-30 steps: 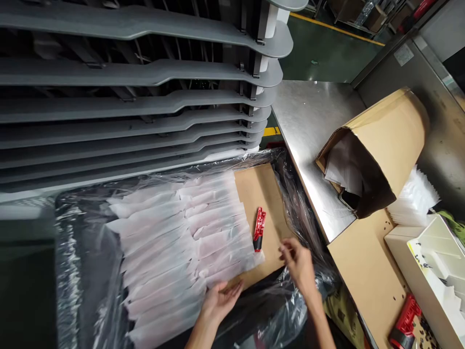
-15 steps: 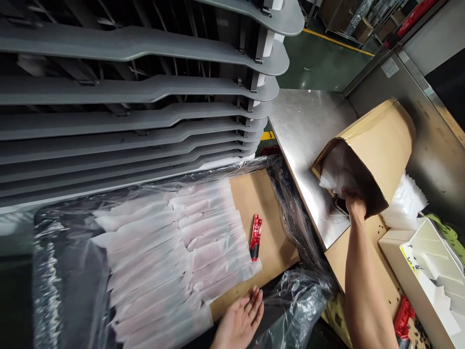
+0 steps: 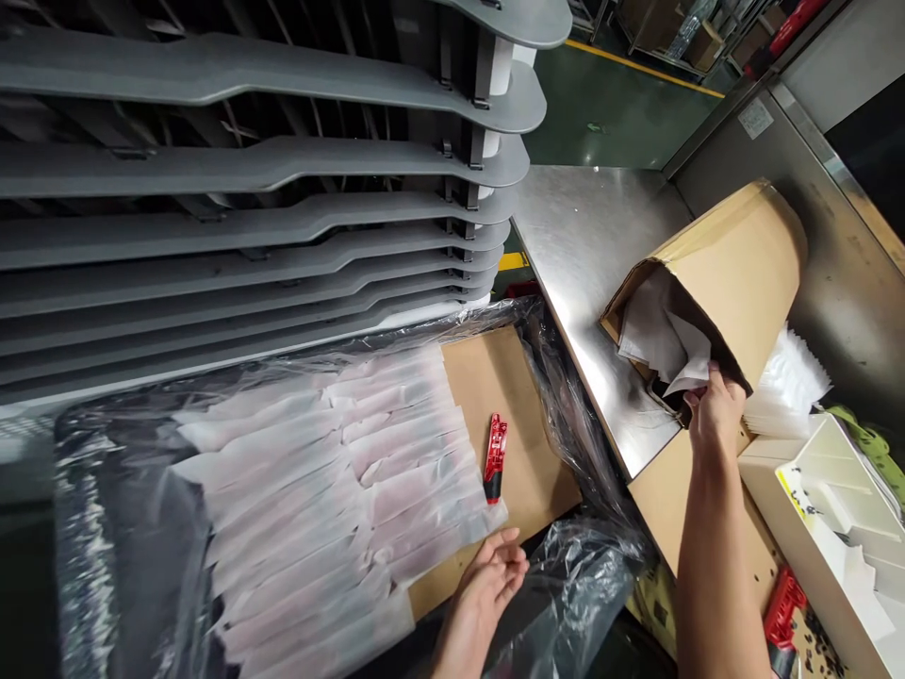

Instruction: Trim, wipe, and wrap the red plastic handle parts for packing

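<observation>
Stacked grey trays [image 3: 269,165] fill the top left. The steel counter [image 3: 594,245] runs to their right, and a kraft carton [image 3: 735,273] lies tilted at its near right corner, white sheets [image 3: 654,339] poking from its mouth. Left of the counter's edge, a plastic liner [image 3: 566,424] holds a cardboard sheet [image 3: 537,443] under rows of translucent paper sleeves [image 3: 304,490]. A red utility knife [image 3: 496,457] lies on the cardboard, touching the sleeves. My right hand [image 3: 715,415] pinches the white sheets at the carton's mouth. My left hand [image 3: 491,589] is open, holding nothing, just beside the cardboard's near edge.
</observation>
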### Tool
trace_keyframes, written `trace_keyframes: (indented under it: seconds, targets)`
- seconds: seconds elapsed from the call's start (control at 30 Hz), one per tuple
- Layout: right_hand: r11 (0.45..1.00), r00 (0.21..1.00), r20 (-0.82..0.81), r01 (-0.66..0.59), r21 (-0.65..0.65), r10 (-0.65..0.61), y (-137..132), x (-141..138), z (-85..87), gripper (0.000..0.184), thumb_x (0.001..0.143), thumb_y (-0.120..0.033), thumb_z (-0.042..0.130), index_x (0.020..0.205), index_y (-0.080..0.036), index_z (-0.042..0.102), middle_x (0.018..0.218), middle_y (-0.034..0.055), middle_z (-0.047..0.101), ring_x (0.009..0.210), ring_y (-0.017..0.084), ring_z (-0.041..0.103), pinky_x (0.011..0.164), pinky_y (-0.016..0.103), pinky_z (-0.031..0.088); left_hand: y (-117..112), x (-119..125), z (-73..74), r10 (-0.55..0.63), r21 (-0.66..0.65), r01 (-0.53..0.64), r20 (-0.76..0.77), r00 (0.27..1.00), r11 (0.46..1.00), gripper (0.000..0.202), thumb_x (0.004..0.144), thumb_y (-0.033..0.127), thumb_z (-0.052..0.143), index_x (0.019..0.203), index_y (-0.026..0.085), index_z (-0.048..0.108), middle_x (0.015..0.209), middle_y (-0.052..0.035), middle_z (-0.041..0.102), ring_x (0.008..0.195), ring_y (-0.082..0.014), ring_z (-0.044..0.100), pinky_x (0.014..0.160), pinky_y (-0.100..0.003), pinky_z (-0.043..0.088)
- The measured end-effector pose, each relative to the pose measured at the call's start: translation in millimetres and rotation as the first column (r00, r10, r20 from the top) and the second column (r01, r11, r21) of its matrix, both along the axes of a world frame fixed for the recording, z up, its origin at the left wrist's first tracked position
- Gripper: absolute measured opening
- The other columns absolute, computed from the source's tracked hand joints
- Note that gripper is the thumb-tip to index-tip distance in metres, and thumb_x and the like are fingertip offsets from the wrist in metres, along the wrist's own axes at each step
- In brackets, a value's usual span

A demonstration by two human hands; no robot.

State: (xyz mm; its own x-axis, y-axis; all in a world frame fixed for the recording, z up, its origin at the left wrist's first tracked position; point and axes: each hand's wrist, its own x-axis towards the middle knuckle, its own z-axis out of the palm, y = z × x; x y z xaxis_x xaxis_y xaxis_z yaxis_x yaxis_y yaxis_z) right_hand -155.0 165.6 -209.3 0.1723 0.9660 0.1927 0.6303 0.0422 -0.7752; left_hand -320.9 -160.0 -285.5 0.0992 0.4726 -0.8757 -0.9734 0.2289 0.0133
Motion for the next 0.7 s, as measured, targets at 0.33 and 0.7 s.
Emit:
trace_keyframes:
  seconds: [0.33, 0.7]
  targets:
    - [0.674, 0.793, 0.002, -0.516, -0.529, 0.610, -180.8, -46.4, 17.8, 0.033, 0.090, -0.046, 0.049, 0.067, -0.022, 0.052, 0.067, -0.0009, 0.056, 0.064, 0.016, 0.051, 0.060, 0.026, 0.037, 55.3, -14.7, 22.8, -0.237, 0.286, 0.216, 0.041, 0.971, 0.934, 0.027, 0.089, 0.026, 0.064, 0.107, 0.007, 0.071, 0.095, -0.0178, 0.074, 0.091, -0.0308, 0.071, 0.072, -0.035, 0.057]
    - [0.504, 0.779, 0.123, -0.267, -0.821, 0.614, -201.2, -76.0, -111.1, 0.028, 0.098, -0.029, 0.041, 0.100, -0.016, 0.066, 0.093, 0.0081, 0.074, 0.081, 0.018, 0.070, 0.075, 0.030, 0.052, -54.4, 22.2, -25.7, -0.402, 0.029, 0.405, 0.200, 0.893, 0.914, 0.009, 0.074, 0.008, 0.073, 0.075, 0.017, 0.069, 0.068, -0.0090, 0.074, 0.061, -0.0211, 0.071, 0.055, -0.026, 0.054]
